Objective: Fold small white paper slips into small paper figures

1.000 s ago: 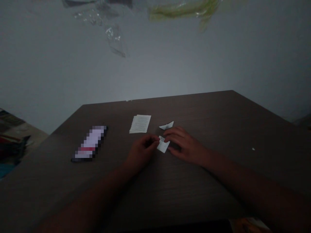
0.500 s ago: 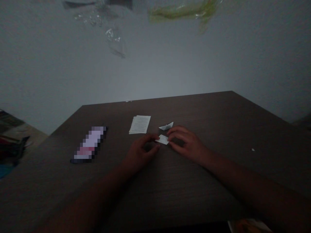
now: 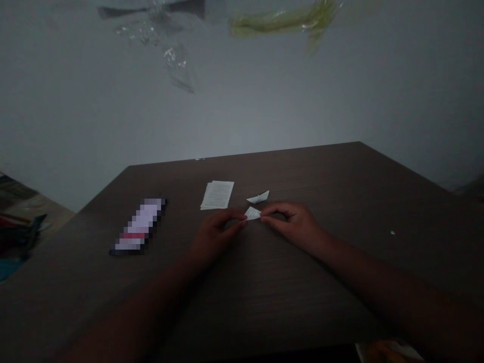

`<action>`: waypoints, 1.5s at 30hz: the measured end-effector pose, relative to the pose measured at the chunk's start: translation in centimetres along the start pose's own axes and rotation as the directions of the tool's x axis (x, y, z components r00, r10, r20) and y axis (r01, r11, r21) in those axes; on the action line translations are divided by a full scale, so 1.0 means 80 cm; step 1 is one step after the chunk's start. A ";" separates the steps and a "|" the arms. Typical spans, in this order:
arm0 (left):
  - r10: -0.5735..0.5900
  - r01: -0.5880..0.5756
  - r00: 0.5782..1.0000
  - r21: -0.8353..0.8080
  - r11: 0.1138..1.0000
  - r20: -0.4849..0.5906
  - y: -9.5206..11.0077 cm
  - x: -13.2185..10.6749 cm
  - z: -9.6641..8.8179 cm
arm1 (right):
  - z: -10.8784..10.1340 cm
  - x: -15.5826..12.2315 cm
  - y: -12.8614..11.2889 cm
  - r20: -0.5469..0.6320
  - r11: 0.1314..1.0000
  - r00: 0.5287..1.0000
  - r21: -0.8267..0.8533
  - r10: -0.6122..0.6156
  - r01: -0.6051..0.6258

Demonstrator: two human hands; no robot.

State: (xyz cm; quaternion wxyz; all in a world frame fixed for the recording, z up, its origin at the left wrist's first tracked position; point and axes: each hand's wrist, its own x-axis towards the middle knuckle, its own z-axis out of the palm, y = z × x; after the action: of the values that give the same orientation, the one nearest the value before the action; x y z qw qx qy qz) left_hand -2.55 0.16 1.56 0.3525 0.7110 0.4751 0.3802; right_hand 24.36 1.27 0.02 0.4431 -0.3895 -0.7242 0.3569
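Observation:
Both my hands meet over the middle of a dark wooden table [image 3: 340, 282]. Between them is a small folded piece of white paper [image 3: 253, 213]. My left hand [image 3: 217, 234] pinches its left edge with thumb and fingertips. My right hand [image 3: 293, 224] pinches its right edge, fingers curled. A finished small folded paper shape [image 3: 258, 197] lies on the table just beyond them. A printed white sheet [image 3: 218, 194] lies flat further left, behind my left hand.
A blurred-out rectangular object [image 3: 139, 227] lies on the table at the left. A tiny white scrap [image 3: 392, 232] sits at the right. Clear plastic and a green item [image 3: 280, 17] lie on the pale floor beyond the table. Clutter [image 3: 18, 232] at far left.
The paper piece went from hanging upright at my left fingertips to lying flatter and smaller between both hands. My right hand turned from flat on the table to a pinch.

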 end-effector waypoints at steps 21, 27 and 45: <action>0.141 -0.140 0.990 -0.008 0.990 0.019 0.003 0.001 -0.003 | 0.002 0.001 0.002 0.035 0.997 0.999 0.060 -0.041 0.038; 0.108 -0.110 0.994 0.077 0.991 0.029 0.015 -0.005 -0.003 | 0.007 -0.003 0.002 0.016 0.998 0.999 0.040 0.037 -0.037; 0.085 -0.089 0.996 0.114 0.990 0.039 0.035 -0.012 0.004 | 0.007 -0.002 -0.012 0.065 0.996 0.997 0.080 -0.031 0.026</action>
State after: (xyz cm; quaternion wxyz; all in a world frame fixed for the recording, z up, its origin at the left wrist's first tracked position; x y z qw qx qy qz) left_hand -1.35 -1.66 3.63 0.3020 0.7565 0.4589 0.3548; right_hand 23.62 0.56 0.60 0.4391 -0.3492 -0.7294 0.3914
